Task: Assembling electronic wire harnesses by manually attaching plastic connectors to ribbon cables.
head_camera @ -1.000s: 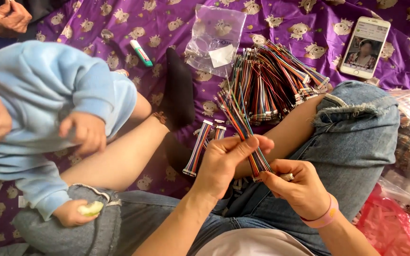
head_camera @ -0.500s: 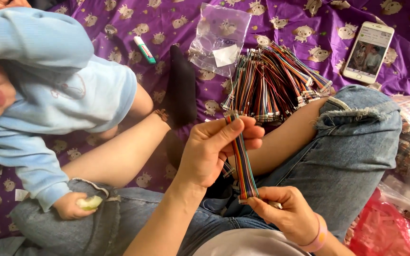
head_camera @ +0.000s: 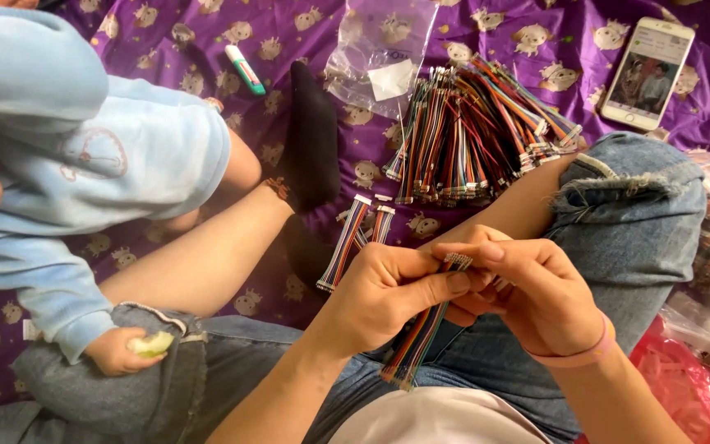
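Nearest, over the person's lap, the left hand (head_camera: 388,300) and right hand (head_camera: 536,300) are both closed around one flat rainbow ribbon cable (head_camera: 417,345), fingertips pinching its connector end (its tail hangs toward the lap). Just beyond, two ribbon cables (head_camera: 359,234) lie apart on the purple sheet (head_camera: 486,25); farther off, the large pile of cables (head_camera: 474,131) still awaits handling, so most work seemingly remains.

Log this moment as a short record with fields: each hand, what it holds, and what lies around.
left hand: grip closed on a rainbow ribbon cable, thumb near its connector end
right hand: fingertips pinch the same cable's top end; pink band on the wrist
cable pose: hangs down over the lap
pile of cables: on the purple cloth, ahead of the hands
clear bags: beside the pile
phone: upper right, screen lit
small child: at left, in light blue
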